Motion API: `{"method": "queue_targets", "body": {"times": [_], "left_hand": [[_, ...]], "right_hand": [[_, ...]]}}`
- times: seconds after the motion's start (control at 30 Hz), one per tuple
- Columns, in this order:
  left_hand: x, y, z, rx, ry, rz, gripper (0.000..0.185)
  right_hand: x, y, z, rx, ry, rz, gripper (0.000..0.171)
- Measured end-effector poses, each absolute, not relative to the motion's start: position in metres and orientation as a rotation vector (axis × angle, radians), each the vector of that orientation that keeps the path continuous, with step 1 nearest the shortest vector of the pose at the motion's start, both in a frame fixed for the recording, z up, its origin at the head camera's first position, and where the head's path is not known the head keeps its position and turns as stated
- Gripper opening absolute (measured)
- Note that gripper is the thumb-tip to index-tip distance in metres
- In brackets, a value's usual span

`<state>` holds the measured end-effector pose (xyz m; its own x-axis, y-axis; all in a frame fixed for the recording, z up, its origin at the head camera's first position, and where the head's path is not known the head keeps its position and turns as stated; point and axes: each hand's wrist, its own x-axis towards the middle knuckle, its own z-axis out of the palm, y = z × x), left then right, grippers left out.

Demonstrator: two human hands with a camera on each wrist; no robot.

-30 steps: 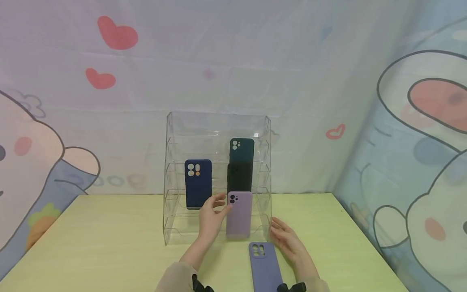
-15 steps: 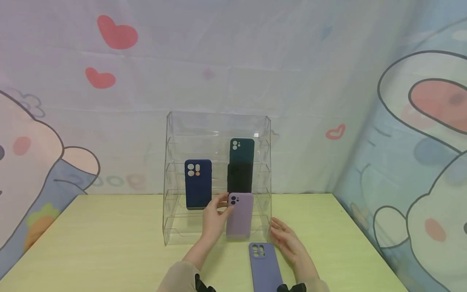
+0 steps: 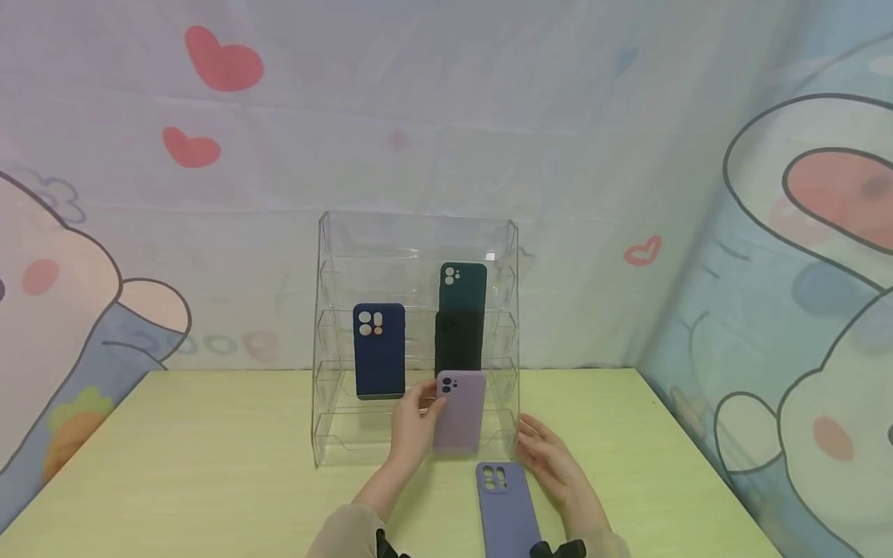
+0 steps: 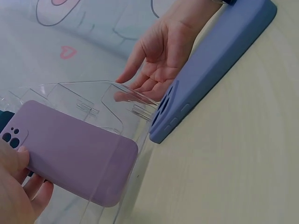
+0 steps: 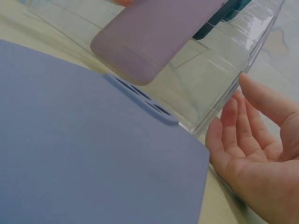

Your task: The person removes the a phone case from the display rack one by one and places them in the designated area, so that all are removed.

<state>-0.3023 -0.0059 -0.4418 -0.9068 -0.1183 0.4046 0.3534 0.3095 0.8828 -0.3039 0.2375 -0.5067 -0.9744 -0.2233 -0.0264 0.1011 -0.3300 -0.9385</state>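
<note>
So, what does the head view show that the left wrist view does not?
Only the head view shows the navy case, the dark green case and the black case on the upper tiers. Only the left wrist view shows the right hand's open palm up close. Both show the left hand holding the lilac case at the clear rack, and the periwinkle case lying flat.

A phone case [image 3: 458,411] stands in the rack [image 3: 328,341] just right of the left hand [image 3: 413,425]; another case [image 3: 507,510] lies left of the right hand [image 3: 556,463], seemingly untouched.
</note>
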Motion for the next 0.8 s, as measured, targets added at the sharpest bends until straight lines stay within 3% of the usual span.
{"method": "queue_targets", "body": {"times": [0.8], "left_hand": [[-0.3029, -0.0126, -0.4405, -0.198, -2.142, -1.787, 0.027]], "right_hand": [[-0.3037, 0.2384, -0.5059, -0.172, 1.666, -2.396, 0.065]]}}
